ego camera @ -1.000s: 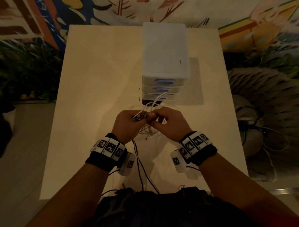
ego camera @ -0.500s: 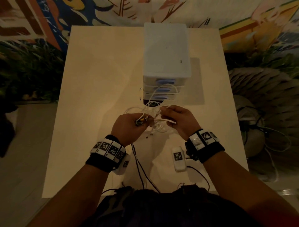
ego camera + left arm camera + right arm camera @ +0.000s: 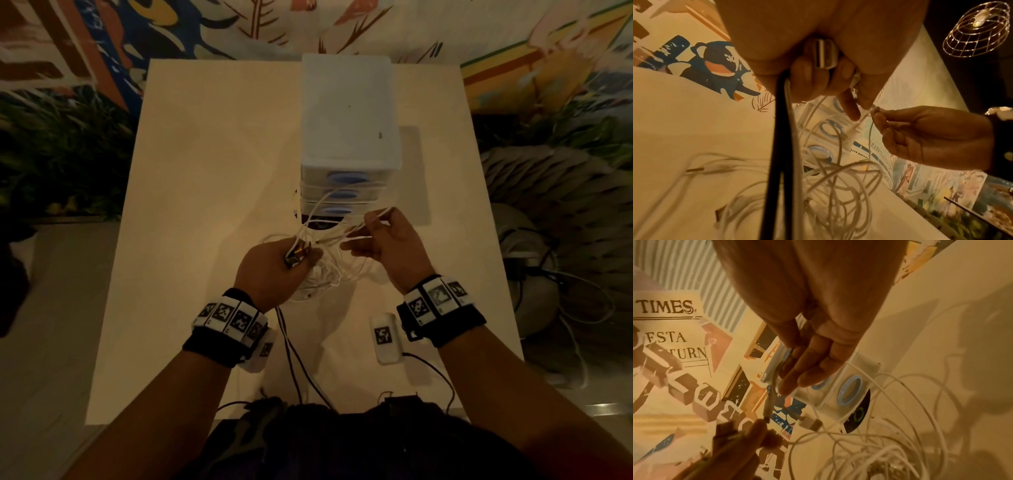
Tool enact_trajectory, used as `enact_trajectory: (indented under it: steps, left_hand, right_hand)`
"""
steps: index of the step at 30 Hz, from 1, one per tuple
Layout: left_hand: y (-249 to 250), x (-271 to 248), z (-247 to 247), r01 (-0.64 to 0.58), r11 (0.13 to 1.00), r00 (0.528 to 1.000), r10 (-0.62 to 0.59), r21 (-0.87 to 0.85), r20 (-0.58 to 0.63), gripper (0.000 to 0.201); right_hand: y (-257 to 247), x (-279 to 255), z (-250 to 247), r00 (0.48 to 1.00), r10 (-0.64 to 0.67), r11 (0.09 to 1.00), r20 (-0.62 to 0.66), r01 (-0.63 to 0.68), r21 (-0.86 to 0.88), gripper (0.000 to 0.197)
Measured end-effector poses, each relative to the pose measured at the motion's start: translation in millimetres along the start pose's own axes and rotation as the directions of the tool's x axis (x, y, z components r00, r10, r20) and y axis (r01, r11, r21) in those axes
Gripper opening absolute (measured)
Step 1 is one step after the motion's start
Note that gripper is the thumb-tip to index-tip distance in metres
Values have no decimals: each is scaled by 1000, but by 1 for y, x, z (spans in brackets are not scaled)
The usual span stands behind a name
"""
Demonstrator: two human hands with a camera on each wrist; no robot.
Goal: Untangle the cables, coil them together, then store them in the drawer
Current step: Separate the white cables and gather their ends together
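Note:
A tangle of white cables (image 3: 325,270) hangs over the table just before the white drawer unit (image 3: 349,113). My left hand (image 3: 270,270) grips a bunch of plugs (image 3: 296,255); the left wrist view shows its fingers curled round a USB plug (image 3: 825,55). My right hand (image 3: 383,236) is raised to the right and pinches one white strand (image 3: 373,217) drawn out of the tangle. In the right wrist view that strand (image 3: 774,374) runs from my right hand's fingers (image 3: 812,368) down to my left hand (image 3: 740,443), and a loose plug (image 3: 810,422) dangles beside it.
The drawer unit's three drawers with blue handles (image 3: 346,178) are shut. A dark disc (image 3: 322,224) lies at its foot. The pale table (image 3: 205,205) ends close to my body. Dark wrist-camera leads (image 3: 294,359) trail toward me. A fan and cords (image 3: 527,274) sit on the floor at right.
My hands were together on the tangle; the right hand has moved right and away, drawing one white strand out. The left hand has kept its grip.

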State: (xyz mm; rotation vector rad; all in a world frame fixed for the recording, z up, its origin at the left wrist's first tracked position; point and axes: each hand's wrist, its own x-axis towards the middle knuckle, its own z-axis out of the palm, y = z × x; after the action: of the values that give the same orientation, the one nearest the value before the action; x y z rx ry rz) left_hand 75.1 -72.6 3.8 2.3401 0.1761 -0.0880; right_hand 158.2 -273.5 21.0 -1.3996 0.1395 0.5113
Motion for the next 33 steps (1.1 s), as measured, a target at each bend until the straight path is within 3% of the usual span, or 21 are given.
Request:
enact_trajectory:
  steps: [2, 7, 13, 18, 22, 29, 33]
  left_hand:
    - [2, 0, 0, 22, 996, 998, -26, -86, -48, 16]
    - [4, 0, 3, 49, 976, 992, -72, -212, -101, 33]
    - [11, 2, 4, 100, 978, 976, -132, -184, -173, 37]
    - [17, -2, 3, -15, 989, 998, 4, -147, -69, 41]
    - [17, -1, 7, -52, 992, 997, 46, -115, -55, 21]
    - [7, 5, 5, 36, 994, 992, -48, -103, -117, 28]
    - [-2, 6, 2, 105, 993, 987, -111, -57, -112, 27]
  right_hand:
    - [0, -2, 1, 1000, -15, 999, 9, 16, -37, 17]
    - [-5, -6, 0, 998, -38, 990, 41, 43, -132, 19]
    - [-1, -9, -2, 996, -33, 986, 83, 46, -162, 16]
    - [5, -11, -3, 994, -25, 978, 106, 47, -205, 13]
    - [5, -9, -2, 991, -33, 966, 131, 65, -249, 13]
    - [3, -4, -20, 989, -83, 933, 119, 119, -339, 15]
    - [-2, -4, -38, 990, -133, 931, 47, 141, -338, 12]
